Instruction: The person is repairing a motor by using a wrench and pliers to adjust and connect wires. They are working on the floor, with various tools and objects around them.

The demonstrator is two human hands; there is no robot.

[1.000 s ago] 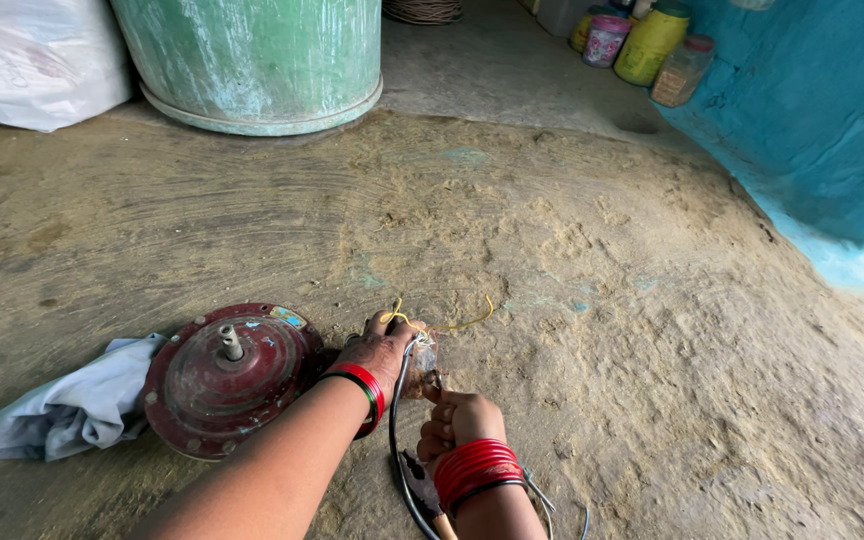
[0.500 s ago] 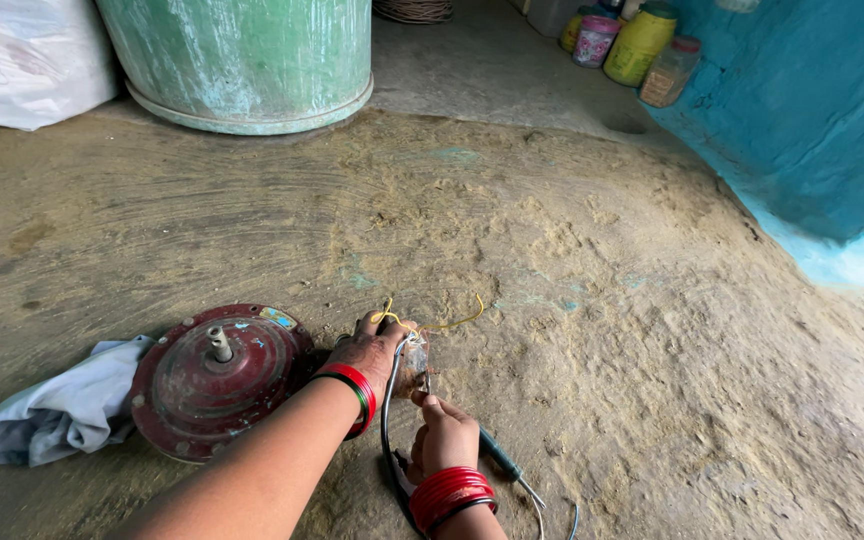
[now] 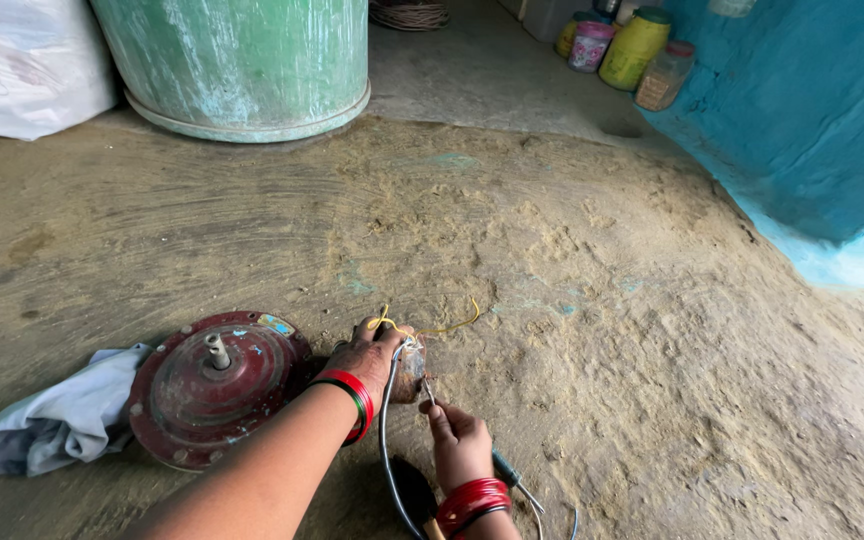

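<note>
Capacitor block (image 3: 410,370) sits pinched upright in the left hand (image 3: 367,362); right hand (image 3: 457,440), just near-right, grips a thin probe (image 3: 429,390) angled up against it.

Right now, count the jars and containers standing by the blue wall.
4 in view: a yellow jar, a pink-lidded tub left of it, a clear jar right of it, another half-hidden behind; more may be out of frame.

— How is the light?

— Soft and even daylight, no glare. The earthen floor (image 3: 552,250) is evenly lit, and shadows are faint, darkest under the red motor housing (image 3: 217,385).

— Sharpness?

— Crisp in the middle (the floor's grain reads clearly). The wide lens bends the green drum (image 3: 242,60) near the top edge.
</note>
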